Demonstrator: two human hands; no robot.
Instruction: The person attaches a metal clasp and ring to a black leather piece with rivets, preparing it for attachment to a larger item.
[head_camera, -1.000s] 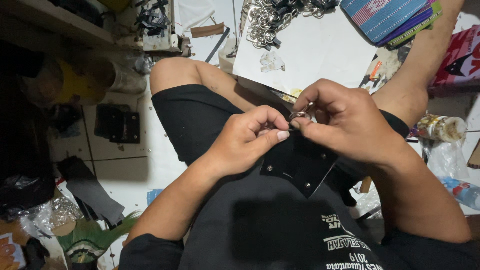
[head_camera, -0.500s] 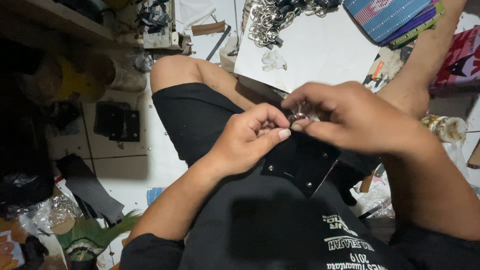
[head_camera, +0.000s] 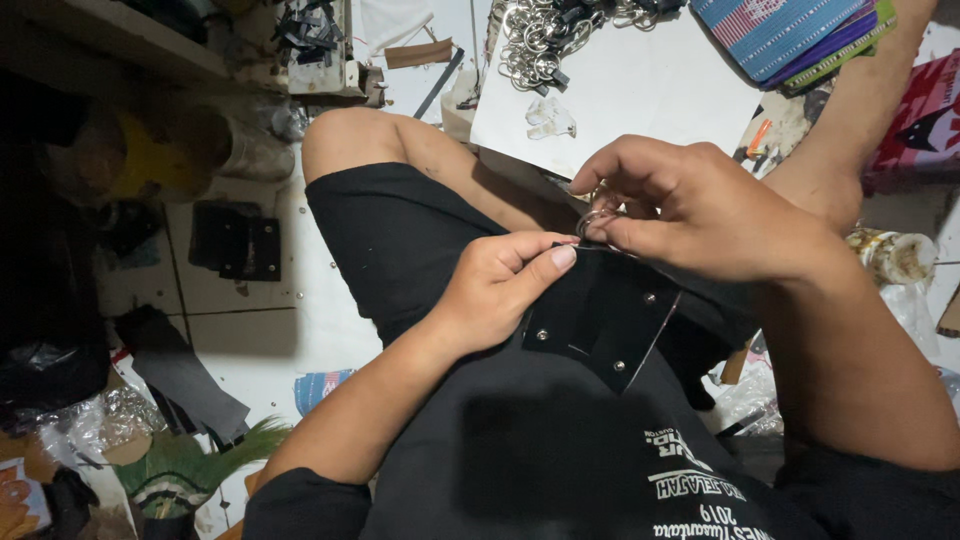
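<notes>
Two hands meet over a black leather piece (head_camera: 600, 320) that lies across the person's lap, just above the black shorts (head_camera: 400, 240); the piece is flat, dark and matte, cut with straight edges and a corner pointing down, and small silver rivets dot its face; the left hand (head_camera: 500, 290) is closed on its upper edge, thumb pressed flat along the top, fingers curled beneath; the right hand (head_camera: 690, 215) pinches a small metal ring (head_camera: 597, 220) between thumb and forefinger, right at that same edge, so the two hands nearly touch; whether the ring is already threaded through the leather cannot be told; the person sits on a tiled floor (head_camera: 300, 320), pale and scattered with a few loose rivets; a white board (head_camera: 640, 90) rests by the bare knee, bearing a heap of key rings (head_camera: 540, 40) and a bit of clear plastic (head_camera: 550, 118); striped woven cloth (head_camera: 780, 30) in blue and pink lies at its far corner; more black leather pieces (head_camera: 238, 240) sit on the floor to the left, near a yellow container (head_camera: 140, 160) under a wooden shelf (head_camera: 110, 35); crumpled plastic bags (head_camera: 90, 425) crowd the lower left corner.
</notes>
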